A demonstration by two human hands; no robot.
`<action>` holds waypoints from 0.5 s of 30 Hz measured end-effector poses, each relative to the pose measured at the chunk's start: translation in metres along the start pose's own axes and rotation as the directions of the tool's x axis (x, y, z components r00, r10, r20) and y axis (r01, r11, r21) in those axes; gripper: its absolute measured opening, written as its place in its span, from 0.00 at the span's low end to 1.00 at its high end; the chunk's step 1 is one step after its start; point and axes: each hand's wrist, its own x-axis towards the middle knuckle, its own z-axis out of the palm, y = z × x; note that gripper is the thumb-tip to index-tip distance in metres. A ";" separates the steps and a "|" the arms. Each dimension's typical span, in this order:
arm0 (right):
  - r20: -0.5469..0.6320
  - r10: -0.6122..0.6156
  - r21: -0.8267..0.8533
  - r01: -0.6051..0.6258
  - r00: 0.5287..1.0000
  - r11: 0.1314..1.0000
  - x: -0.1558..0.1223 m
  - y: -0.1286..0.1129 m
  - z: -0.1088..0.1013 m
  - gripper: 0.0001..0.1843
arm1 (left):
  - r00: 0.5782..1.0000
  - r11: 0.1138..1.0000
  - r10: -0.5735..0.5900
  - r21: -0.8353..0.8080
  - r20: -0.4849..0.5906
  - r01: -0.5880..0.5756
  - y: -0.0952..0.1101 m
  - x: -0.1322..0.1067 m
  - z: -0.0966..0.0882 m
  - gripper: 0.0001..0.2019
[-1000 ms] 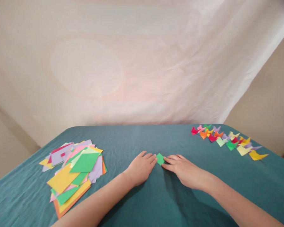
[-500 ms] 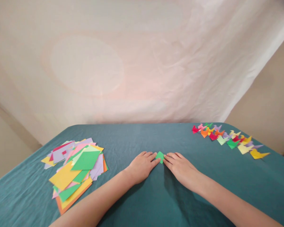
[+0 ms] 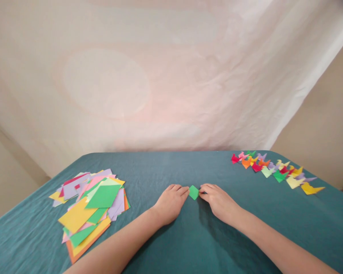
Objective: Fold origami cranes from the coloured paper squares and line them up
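A small green folded paper (image 3: 193,192), diamond-shaped, lies on the teal tablecloth (image 3: 188,236) in front of me. My left hand (image 3: 171,201) rests palm down, its curled fingertips pressed together against the paper's left corner. My right hand (image 3: 218,199) mirrors it, fingertips pinching the paper's right corner. Both forearms reach in from the bottom edge.
A loose pile of coloured paper squares (image 3: 90,207) lies at the left. A row of several small folded paper figures (image 3: 274,169) in many colours runs along the far right. A pale cloth (image 3: 171,76) hangs behind the table.
Half a second ago the paper showed only as a small tip between the fingers; now its whole diamond shows. Both hands have curled their fingers and pulled back slightly.
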 end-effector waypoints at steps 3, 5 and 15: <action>-0.101 0.067 0.105 -0.056 0.993 0.993 -0.002 0.007 0.009 0.19 | 1.000 0.999 -0.010 -0.045 -0.030 0.008 -0.002 0.000 0.005 0.23; -0.153 0.121 0.173 -0.094 0.981 0.980 -0.003 0.012 0.015 0.20 | 0.999 0.997 -0.012 -0.072 -0.053 0.008 -0.003 0.000 0.007 0.23; -0.309 0.009 0.079 0.016 0.951 0.997 -0.002 0.024 0.029 0.18 | 0.989 0.983 0.020 -0.178 -0.145 -0.046 -0.002 0.000 0.006 0.22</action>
